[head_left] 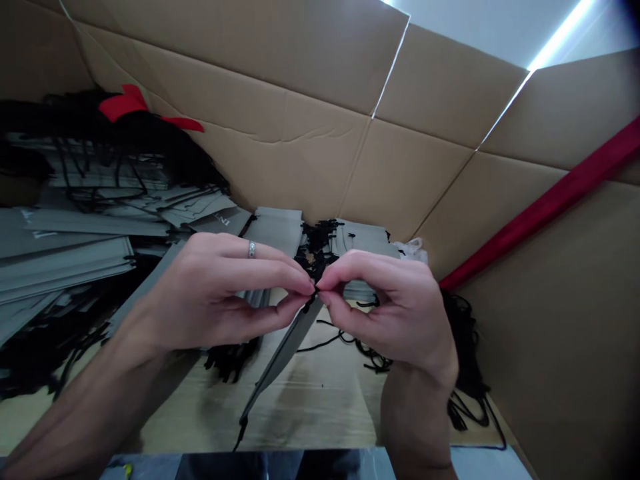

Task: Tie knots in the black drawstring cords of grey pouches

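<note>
My left hand [225, 293], with a ring on one finger, pinches a short black cord [316, 288] between thumb and fingertips. Tip to tip with it, my right hand [390, 307] pinches the same cord from the other side. A flat grey piece that looks like a fabric pouch [287, 350] hangs edge-on below my fingers, slanting down to the left. Another black cord end [241, 430] dangles from its lower corner. The exact form of the cord between my fingertips is too small to make out.
Stacks of grey pouches [65, 267] with black cords fill the left side, topped by a red strip [123, 103]. More stacks [277, 223] stand behind my hands. Loose black cords [465, 347] lie at right. Cardboard walls [300, 133] enclose the table [320, 407]; a red band [545, 200] crosses the right one.
</note>
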Action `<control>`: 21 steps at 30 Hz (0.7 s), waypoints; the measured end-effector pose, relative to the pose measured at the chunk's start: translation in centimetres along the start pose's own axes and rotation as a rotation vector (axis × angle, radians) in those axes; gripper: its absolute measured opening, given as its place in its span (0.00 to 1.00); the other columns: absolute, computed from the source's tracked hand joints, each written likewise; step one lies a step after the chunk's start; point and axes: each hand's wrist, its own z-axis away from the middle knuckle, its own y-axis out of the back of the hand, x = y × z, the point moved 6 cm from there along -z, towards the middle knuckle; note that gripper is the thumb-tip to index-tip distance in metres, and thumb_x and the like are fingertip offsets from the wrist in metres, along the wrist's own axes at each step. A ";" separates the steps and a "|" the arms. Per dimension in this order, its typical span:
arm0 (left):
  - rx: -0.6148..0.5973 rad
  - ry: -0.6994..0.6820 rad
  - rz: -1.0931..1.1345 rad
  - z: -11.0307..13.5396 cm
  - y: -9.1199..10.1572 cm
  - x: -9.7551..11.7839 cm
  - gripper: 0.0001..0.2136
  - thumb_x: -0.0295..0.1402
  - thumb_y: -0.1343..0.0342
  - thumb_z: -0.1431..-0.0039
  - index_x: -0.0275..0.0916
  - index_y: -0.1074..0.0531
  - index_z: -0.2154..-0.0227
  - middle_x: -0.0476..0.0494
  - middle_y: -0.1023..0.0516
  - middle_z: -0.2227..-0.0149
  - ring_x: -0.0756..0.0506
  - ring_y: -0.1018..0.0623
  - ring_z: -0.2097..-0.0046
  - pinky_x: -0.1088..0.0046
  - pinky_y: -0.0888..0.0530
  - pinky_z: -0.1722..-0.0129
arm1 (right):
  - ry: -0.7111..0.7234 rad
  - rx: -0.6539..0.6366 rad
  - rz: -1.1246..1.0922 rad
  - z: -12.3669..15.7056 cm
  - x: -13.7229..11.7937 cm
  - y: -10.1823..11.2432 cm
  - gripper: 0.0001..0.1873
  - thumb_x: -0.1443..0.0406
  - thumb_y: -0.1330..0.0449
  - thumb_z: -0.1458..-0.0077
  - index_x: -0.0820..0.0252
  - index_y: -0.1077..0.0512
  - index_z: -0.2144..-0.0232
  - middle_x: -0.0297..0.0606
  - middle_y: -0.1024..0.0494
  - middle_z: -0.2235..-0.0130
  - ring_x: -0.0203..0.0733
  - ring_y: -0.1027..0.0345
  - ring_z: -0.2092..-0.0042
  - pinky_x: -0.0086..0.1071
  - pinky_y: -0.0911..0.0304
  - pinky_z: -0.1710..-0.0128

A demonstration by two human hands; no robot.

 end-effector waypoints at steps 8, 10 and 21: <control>0.077 -0.114 -0.074 0.0 -0.7 0.5 0.08 0.25 0.28 0.36 0.45 0.18 0.61 0.55 0.09 0.65 0.50 0.11 0.67 0.81 0.16 0.63 | 0.020 0.004 0.033 -0.1 -0.1 0.0 0.08 0.75 0.34 0.35 0.59 0.19 0.63 0.32 0.14 0.64 0.33 0.20 0.64 0.27 0.23 0.61; 0.104 -0.137 -0.054 -0.1 -0.8 0.7 0.08 0.23 0.29 0.37 0.44 0.19 0.62 0.55 0.10 0.66 0.52 0.11 0.68 0.83 0.17 0.63 | 0.010 0.015 0.001 0.0 0.0 0.1 0.08 0.76 0.33 0.36 0.59 0.19 0.63 0.33 0.14 0.65 0.33 0.20 0.64 0.26 0.24 0.61; 0.140 -0.069 0.299 -0.7 -1.2 -0.4 0.08 0.20 0.30 0.43 0.40 0.19 0.66 0.54 0.15 0.71 0.52 0.14 0.70 0.83 0.18 0.68 | -0.161 0.074 -0.351 0.6 1.4 -0.7 0.13 0.77 0.28 0.44 0.55 0.17 0.63 0.28 0.14 0.66 0.34 0.20 0.66 0.27 0.24 0.63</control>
